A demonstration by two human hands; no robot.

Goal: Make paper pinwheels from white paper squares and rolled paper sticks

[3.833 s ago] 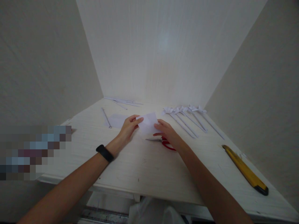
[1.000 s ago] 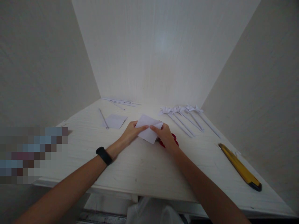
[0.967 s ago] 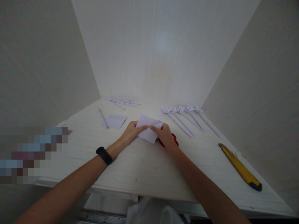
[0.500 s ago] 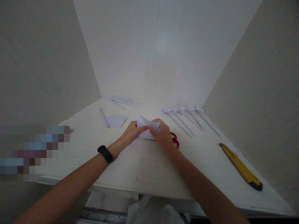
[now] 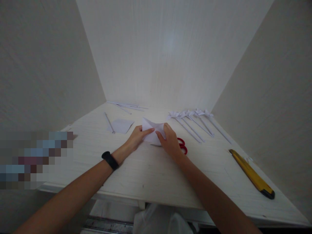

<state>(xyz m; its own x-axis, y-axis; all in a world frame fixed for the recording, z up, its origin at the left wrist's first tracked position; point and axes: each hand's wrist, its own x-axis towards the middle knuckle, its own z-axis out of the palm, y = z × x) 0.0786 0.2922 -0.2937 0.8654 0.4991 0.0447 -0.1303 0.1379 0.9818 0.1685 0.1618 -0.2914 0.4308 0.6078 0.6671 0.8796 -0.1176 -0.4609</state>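
Note:
A small creased sheet of white paper [image 5: 149, 136] is held between my two hands, just above the table. My left hand [image 5: 136, 136] grips its left side, thumb on top and the other fingers hidden behind. My right hand [image 5: 170, 138] pinches the right side the same way, its thumb near the middle crease. Red-handled scissors [image 5: 182, 150] lie under and beside my right hand; their blade tip shows below the paper. A flat white paper piece [image 5: 123, 126] and a rolled paper stick [image 5: 109, 123] rest to the left of my hands.
Several paper pinwheels on sticks [image 5: 192, 125] lie at the back right. Thin paper sticks [image 5: 129, 106] lie at the back left. A yellow utility knife [image 5: 252, 174] is near the right edge of the white table [image 5: 151, 175]. Walls [image 5: 158, 58] enclose three sides.
The paper has opened slightly between my hands. My right thumb has drawn apart from the left thumb, toward the right, and more of the scissors' blade shows.

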